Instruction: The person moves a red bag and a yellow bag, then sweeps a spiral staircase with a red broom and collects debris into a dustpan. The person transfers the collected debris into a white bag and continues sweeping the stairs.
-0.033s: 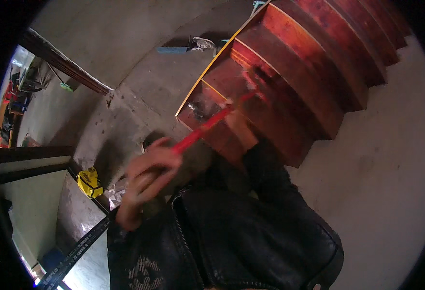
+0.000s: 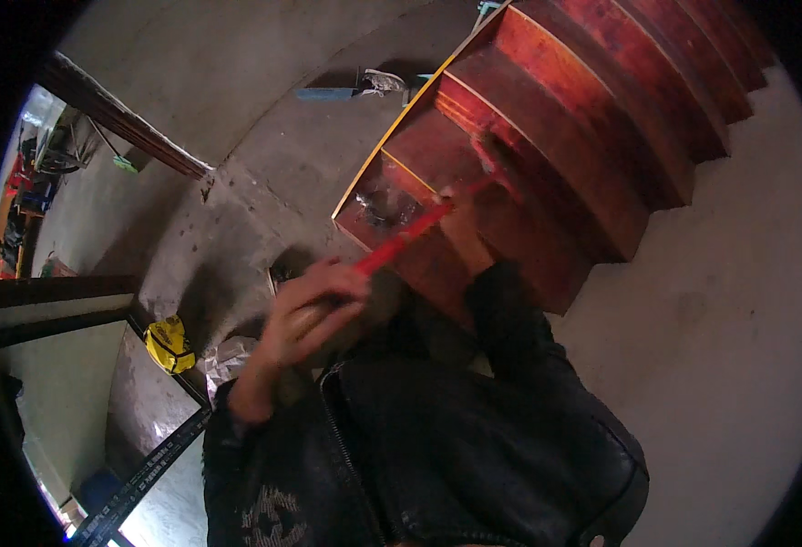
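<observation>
A long red stick (image 2: 404, 244) slants across the view in front of the wooden steps, rising from lower left to upper right. My left hand (image 2: 314, 314) is wrapped round its lower end. Farther up, my right hand (image 2: 463, 228) closes on it, its fingers blurred. Beyond that hand, the stick's far end is smeared against the red-brown stair boards, and its shape cannot be made out. Small greyish debris (image 2: 371, 211) lies on the lowest step, left of the stick.
Red-brown stairs (image 2: 565, 137) climb to the upper right beside a pale wall (image 2: 693, 383). On the left are a yellow bag (image 2: 169, 345), a crinkled plastic bag (image 2: 228, 359) and a dark post (image 2: 128, 118). A shoe (image 2: 383, 82) lies on the grey floor.
My left hand and the stick's lower end have moved right and slightly up. My right hand has shifted a little to the right with the stick.
</observation>
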A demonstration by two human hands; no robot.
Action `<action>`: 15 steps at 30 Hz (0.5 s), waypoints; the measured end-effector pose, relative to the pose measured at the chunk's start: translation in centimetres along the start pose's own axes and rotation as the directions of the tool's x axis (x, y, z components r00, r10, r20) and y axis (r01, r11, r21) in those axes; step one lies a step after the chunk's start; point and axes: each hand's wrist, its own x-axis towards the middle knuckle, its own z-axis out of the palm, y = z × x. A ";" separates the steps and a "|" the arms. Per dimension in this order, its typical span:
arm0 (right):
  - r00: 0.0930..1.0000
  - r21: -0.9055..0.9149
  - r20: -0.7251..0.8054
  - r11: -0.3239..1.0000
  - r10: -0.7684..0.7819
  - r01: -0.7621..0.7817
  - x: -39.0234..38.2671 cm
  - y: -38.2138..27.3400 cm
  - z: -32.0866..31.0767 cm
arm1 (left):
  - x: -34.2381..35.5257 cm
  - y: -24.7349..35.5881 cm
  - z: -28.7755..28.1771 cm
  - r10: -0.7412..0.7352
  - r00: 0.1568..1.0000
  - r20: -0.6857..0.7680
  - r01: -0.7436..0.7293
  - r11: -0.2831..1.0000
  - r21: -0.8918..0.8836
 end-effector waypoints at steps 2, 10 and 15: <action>0.997 -0.271 0.039 0.960 -0.062 0.070 -0.2 3.7 -2.9 | -0.6 -1.9 1.3 -0.056 0.996 0.069 0.060 0.996 -0.060; 0.974 -0.434 0.086 0.872 -0.210 0.226 -4.9 -2.3 11.8 | -3.9 6.0 -6.6 0.090 0.994 -0.068 -0.076 0.981 0.179; 0.981 -0.373 -0.083 0.918 -0.175 0.132 -5.1 -9.1 7.2 | -1.2 6.1 -9.4 0.266 0.963 0.051 -0.266 0.964 -0.001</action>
